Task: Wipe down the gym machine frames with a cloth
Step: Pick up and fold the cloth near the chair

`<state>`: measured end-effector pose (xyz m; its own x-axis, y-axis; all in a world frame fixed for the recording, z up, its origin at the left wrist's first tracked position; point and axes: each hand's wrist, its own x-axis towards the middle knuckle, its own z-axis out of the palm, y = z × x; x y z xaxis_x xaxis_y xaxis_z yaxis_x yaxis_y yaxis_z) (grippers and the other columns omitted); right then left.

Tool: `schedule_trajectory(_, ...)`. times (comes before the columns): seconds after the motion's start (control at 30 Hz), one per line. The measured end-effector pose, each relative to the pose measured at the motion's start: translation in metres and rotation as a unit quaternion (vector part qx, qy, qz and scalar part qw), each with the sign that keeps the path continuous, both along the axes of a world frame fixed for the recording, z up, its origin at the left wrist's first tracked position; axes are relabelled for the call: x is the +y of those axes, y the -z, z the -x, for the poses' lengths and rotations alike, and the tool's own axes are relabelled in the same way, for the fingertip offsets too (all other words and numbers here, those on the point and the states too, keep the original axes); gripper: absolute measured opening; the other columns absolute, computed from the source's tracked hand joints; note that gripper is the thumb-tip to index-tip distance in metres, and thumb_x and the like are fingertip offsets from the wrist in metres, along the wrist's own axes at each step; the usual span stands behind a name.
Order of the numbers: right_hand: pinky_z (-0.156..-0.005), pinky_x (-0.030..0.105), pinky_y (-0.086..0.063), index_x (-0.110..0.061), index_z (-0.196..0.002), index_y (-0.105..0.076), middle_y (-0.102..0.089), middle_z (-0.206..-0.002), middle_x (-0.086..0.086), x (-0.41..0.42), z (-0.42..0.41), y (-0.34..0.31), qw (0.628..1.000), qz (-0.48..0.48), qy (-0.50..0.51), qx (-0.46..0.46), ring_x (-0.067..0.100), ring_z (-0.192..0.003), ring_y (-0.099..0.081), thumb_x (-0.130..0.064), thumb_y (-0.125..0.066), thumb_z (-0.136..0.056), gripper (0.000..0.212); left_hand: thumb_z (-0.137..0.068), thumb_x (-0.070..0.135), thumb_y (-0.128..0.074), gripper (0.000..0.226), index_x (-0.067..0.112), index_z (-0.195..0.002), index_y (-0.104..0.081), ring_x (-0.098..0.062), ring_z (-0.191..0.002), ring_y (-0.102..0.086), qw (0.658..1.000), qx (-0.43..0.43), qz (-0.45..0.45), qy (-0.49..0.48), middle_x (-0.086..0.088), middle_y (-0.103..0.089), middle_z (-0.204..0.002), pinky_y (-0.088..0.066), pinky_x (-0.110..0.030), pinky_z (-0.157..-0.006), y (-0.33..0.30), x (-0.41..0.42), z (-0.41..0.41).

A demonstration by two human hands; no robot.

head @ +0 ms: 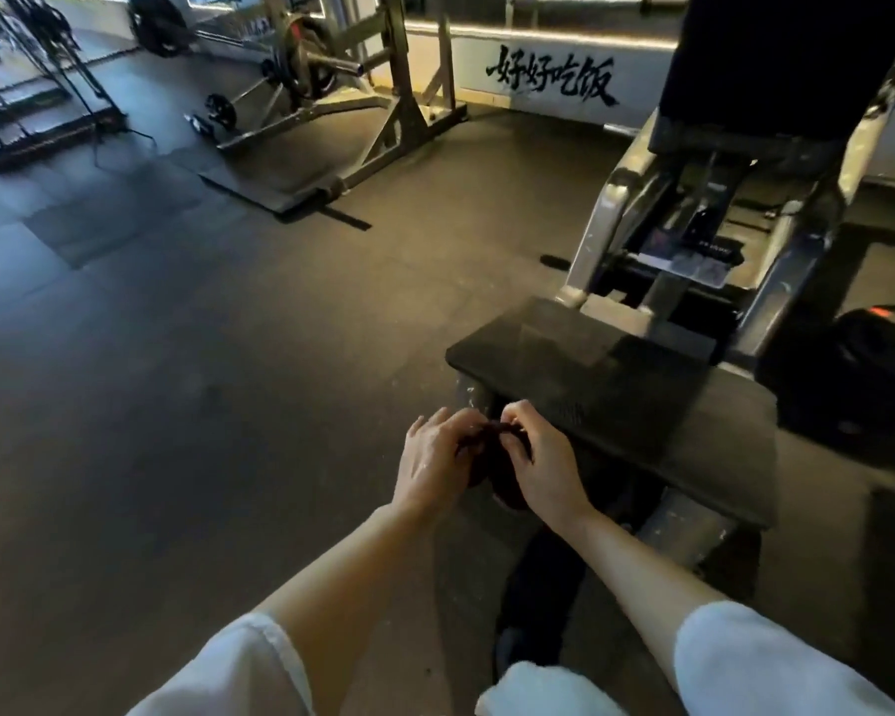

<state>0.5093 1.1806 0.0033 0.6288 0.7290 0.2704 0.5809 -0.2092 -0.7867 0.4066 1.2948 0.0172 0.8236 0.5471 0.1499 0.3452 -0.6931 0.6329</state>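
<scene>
Both my hands pinch a dark cloth (497,459) just off the footplate (611,400) of a silver-framed gym machine (598,235), left grip (435,457) and right grip (541,465) bunching it. If badly folded, it could slip mid-wipe, I judge.

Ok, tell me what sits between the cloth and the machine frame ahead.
Nothing visible: both hands, left and right, hold the dark cloth just before the black platform, and the silver frame beyond lies open.
</scene>
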Motion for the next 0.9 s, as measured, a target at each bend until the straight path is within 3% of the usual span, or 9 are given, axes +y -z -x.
schedule_trajectory(0.13,-0.077,0.007,-0.043,-0.023,-0.103,-0.053,-0.060,-0.091,-0.013,0.063,-0.024,0.001,0.999,0.046,0.010,0.028,-0.003,-0.086,-0.058,-0.012,-0.065,-0.091,0.021,-0.094,0.018,-0.057,0.012,0.025,-0.102,-0.063,-0.017,-0.082,-0.052,0.999,-0.017,0.036,-0.032,0.003,-0.050,-0.096,-0.048,-0.030,-0.066,-0.001,0.068,-0.030)
schedule_trajectory(0.27,-0.070,0.003,-0.042,-0.022,-0.091,-0.058,-0.058,-0.082,-0.016,0.122,-0.040,0.016,0.992,0.054,0.113,0.030,-0.005,-0.077,-0.058,-0.008,-0.067,-0.088,0.017,-0.095,0.021,-0.057,0.011,0.027,-0.095,-0.048,-0.011,-0.080,-0.051,0.999,0.001,0.049,-0.004,0.009,-0.048,-0.094,-0.041,-0.020,-0.063,0.011,0.142,-0.049)
schedule_trajectory(0.4,-0.068,0.005,-0.043,-0.014,-0.085,-0.066,-0.063,-0.077,-0.011,0.189,-0.037,0.042,0.962,0.002,0.267,0.066,-0.001,-0.074,-0.060,-0.004,-0.072,-0.084,0.012,-0.093,0.019,-0.059,0.014,0.026,-0.090,-0.047,-0.010,-0.085,-0.058,0.993,0.031,0.110,0.037,0.011,-0.058,-0.091,-0.051,-0.028,-0.071,0.039,0.217,-0.068)
schedule_trajectory(0.47,-0.072,0.017,-0.052,-0.014,-0.084,-0.068,-0.066,-0.078,-0.009,0.221,-0.025,0.057,0.914,-0.047,0.367,0.165,0.002,-0.078,-0.063,-0.003,-0.073,-0.083,0.012,-0.092,0.015,-0.060,0.014,0.023,-0.090,-0.049,-0.012,-0.083,-0.063,0.986,0.041,0.146,0.069,0.009,-0.062,-0.088,-0.052,-0.025,-0.069,0.054,0.245,-0.077)
schedule_trajectory(0.53,-0.069,0.022,-0.055,-0.016,-0.084,-0.070,-0.070,-0.083,-0.002,0.245,-0.012,0.066,0.836,-0.110,0.455,0.285,0.011,-0.080,-0.067,-0.003,-0.073,-0.083,0.013,-0.091,0.010,-0.061,0.017,0.023,-0.090,-0.050,-0.011,-0.081,-0.063,0.978,0.042,0.174,0.103,0.009,-0.062,-0.085,-0.052,-0.023,-0.068,0.064,0.260,-0.082)
schedule_trajectory(0.6,-0.067,0.021,-0.055,-0.017,-0.086,-0.073,-0.074,-0.086,0.004,0.261,0.002,0.070,0.758,-0.199,0.484,0.390,0.017,-0.080,-0.070,0.001,-0.072,-0.082,0.018,-0.090,0.007,-0.060,0.021,0.027,-0.093,-0.053,-0.011,-0.089,-0.063,0.964,0.053,0.219,0.145,0.008,-0.063,-0.091,-0.055,-0.028,-0.077,0.070,0.265,-0.084)
schedule_trajectory(0.67,-0.068,0.023,-0.055,-0.008,-0.097,-0.074,-0.074,-0.090,0.009,0.272,0.017,0.072,0.713,-0.274,0.462,0.451,0.020,-0.083,-0.071,0.008,-0.066,-0.083,0.022,-0.090,0.005,-0.061,0.026,0.027,-0.104,-0.059,-0.014,-0.098,-0.061,0.949,0.077,0.242,0.188,0.006,-0.064,-0.101,-0.053,-0.023,-0.085,0.077,0.269,-0.084)
schedule_trajectory(0.77,-0.080,0.028,-0.055,-0.001,-0.117,-0.068,-0.072,-0.108,0.015,0.274,0.030,0.083,0.714,-0.310,0.417,0.469,0.024,-0.101,-0.069,0.008,-0.058,-0.087,0.033,-0.092,0.000,-0.057,0.030,0.013,-0.118,-0.064,-0.012,-0.103,-0.062,0.920,0.121,0.300,0.222,0.001,-0.066,-0.111,-0.051,-0.014,-0.087,0.084,0.268,-0.086)
schedule_trajectory(0.9,-0.092,0.029,-0.052,-0.022,-0.124,-0.066,-0.069,-0.120,0.000,0.273,0.033,0.114,0.752,-0.259,0.400,0.456,0.015,-0.115,-0.063,0.002,-0.062,-0.088,0.044,-0.099,-0.002,-0.043,0.037,0.017,-0.125,-0.061,-0.011,-0.106,-0.063,0.851,0.170,0.455,0.198,-0.002,-0.065,-0.116,-0.055,-0.023,-0.086,0.113,0.273,-0.089)
